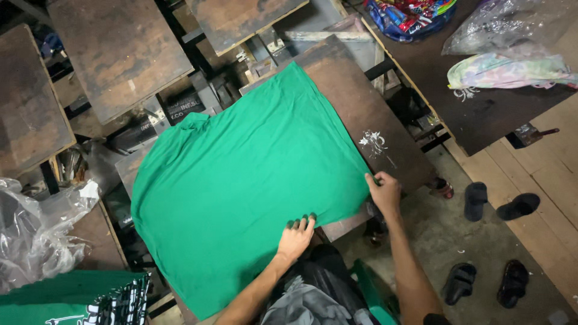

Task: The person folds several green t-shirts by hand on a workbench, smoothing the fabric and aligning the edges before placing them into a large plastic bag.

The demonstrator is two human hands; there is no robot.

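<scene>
A plain green shirt [241, 174] lies spread flat over a worn dark printing board [361, 102]. My left hand [296, 236] presses flat on the shirt's near hem, fingers apart. At the shirt's right corner my right hand [383, 191] pinches the cloth edge against the board. A small white ink print mark [374, 143] shows on the bare board just beyond my right hand.
Several other worn boards [117, 51] fan out at the upper left. A printed green shirt [72, 301] and crumpled clear plastic [30, 235] lie at the lower left. A table with a pale tie-dye cloth [506, 71] stands upper right. Dark sandals [500, 204] sit on the floor.
</scene>
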